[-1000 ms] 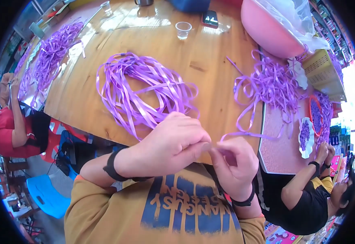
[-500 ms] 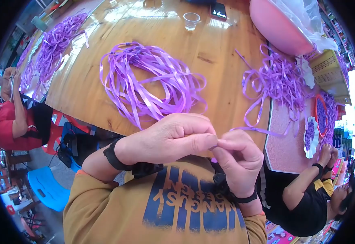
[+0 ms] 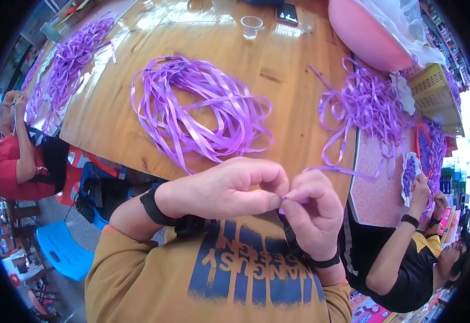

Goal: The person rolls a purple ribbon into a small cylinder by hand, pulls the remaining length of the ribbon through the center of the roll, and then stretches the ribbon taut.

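Note:
My left hand (image 3: pixel 229 185) and my right hand (image 3: pixel 318 215) meet in front of my chest, just off the table's near edge. Thumb and forefinger of each are pinched together, their tips touching. Between them shows a bit of purple ribbon (image 3: pixel 304 201); most of it is hidden behind the fingers. Beyond my left hand, a loose coil of shiny purple ribbons (image 3: pixel 237 116) lies on the wooden table (image 3: pixel 291 81). Its near loops reach almost to that hand.
A tangled ribbon pile (image 3: pixel 372 102) lies to the right, another (image 3: pixel 76 51) far left. Beyond stand a clear plastic cup (image 3: pixel 251 28), a phone (image 3: pixel 287 14) and a pink basin (image 3: pixel 369 37). A person in black (image 3: pixel 402 269) reaches toward a white tray (image 3: pixel 408 177) of purple pieces; a person in red (image 3: pixel 11 167) sits left.
My left hand has dropped slightly and its fingers have shifted, showing more purple between the hands. The right-hand person has moved a hand up to the white tray.

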